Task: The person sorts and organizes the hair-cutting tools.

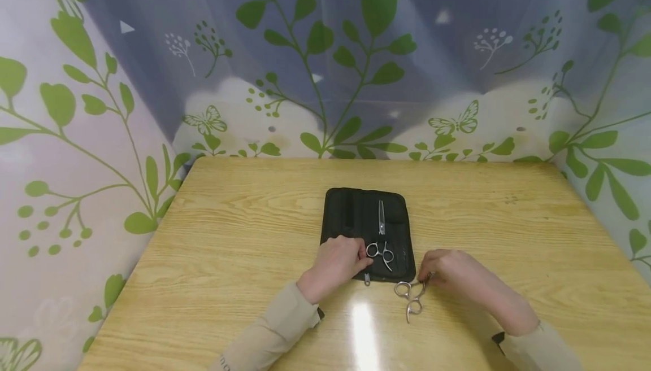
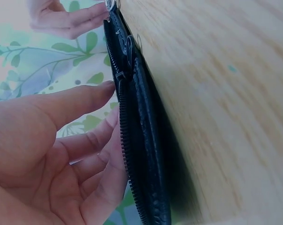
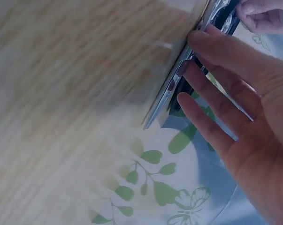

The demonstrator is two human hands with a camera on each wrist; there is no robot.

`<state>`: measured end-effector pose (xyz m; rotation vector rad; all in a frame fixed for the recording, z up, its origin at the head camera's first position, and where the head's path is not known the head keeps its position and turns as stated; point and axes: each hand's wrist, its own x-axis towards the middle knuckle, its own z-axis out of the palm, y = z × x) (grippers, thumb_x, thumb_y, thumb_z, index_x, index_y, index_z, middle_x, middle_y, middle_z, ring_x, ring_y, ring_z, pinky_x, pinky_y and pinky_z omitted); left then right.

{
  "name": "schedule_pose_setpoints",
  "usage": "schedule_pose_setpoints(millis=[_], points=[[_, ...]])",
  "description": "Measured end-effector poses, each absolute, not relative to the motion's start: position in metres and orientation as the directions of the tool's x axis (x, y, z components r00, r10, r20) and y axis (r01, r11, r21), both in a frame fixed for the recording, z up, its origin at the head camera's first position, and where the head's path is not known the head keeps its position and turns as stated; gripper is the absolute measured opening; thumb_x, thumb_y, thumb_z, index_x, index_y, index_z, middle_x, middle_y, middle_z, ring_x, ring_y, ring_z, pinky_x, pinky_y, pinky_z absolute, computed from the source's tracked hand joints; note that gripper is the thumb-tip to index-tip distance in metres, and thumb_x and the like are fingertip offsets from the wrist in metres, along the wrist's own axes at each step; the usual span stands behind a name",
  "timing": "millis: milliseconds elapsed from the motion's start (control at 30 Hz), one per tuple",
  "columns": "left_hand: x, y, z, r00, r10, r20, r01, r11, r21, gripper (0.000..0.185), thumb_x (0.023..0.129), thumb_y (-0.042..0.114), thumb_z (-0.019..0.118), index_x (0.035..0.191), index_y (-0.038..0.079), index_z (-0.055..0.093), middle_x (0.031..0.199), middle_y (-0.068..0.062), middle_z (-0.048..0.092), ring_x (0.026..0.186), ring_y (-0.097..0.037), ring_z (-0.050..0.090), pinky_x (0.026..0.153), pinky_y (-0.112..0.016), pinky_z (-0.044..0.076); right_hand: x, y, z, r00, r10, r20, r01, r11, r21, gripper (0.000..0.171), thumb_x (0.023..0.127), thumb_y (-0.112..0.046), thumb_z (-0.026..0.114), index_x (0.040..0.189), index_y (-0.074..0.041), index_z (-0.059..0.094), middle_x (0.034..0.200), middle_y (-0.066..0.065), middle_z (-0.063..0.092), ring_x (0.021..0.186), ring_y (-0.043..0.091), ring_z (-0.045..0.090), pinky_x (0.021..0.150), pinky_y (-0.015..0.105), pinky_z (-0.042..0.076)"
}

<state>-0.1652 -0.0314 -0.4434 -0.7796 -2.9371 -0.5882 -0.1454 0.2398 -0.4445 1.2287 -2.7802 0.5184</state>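
Note:
An unfolded black zip case point(image 1: 335, 207) lies on the table. A pair of silver scissors point(image 1: 387, 256) lies in it, blade upward and finger rings toward the near edge; dark material covers its middle. My left hand point(image 1: 337, 263) rests on the case's near left part, thumb close to those rings. In the left wrist view its fingers point(image 2: 92, 145) touch the case beside the zipper. My right hand point(image 1: 452, 275) pinches a second pair of scissors point(image 1: 414, 305) at the table, just off the case's near right corner. In the right wrist view its blade point(image 3: 155, 115) runs past the fingertips.
The wooden table point(image 1: 244, 207) reaches back to a curtain point(image 1: 325, 100) printed with green leaves and butterflies. A metal zipper pull point(image 1: 367, 279) hangs at the case's near edge. Light glares on the tabletop in front of the case.

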Motion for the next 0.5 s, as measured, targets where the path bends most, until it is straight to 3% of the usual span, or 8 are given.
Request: schedule_pose_setpoints(millis=[267,500], points=[[-0.166,-0.031,-0.445,-0.871,0.472,0.133,0.486,0.796,0.359,0.028,0.090,0.031,0.079,0.070,0.018,0.063,0.062,0.009,0.058,0.050,-0.005,0.045,0.043,-0.019,0.033,-0.137,0.237,-0.450,-0.668,-0.718,0.196,-0.744,0.640,-0.192,0.027,0.069,0.003,0.085,0.079,-0.018,0.072,0.082,-0.010,0.065,0.074,0.006,0.063,0.066,0.026,0.057],[-0.166,-0.032,-0.444,-0.865,0.479,0.150,0.499,0.790,0.356,0.027,0.090,0.029,0.079,0.071,0.017,0.064,0.063,0.008,0.060,0.050,-0.004,0.046,0.044,-0.019,0.035,-0.127,0.239,-0.449,-0.693,-0.698,0.181,-0.720,0.660,-0.215,0.030,0.066,0.007,0.078,0.082,-0.018,0.070,0.083,-0.010,0.063,0.075,0.005,0.060,0.066,0.025,0.056]])
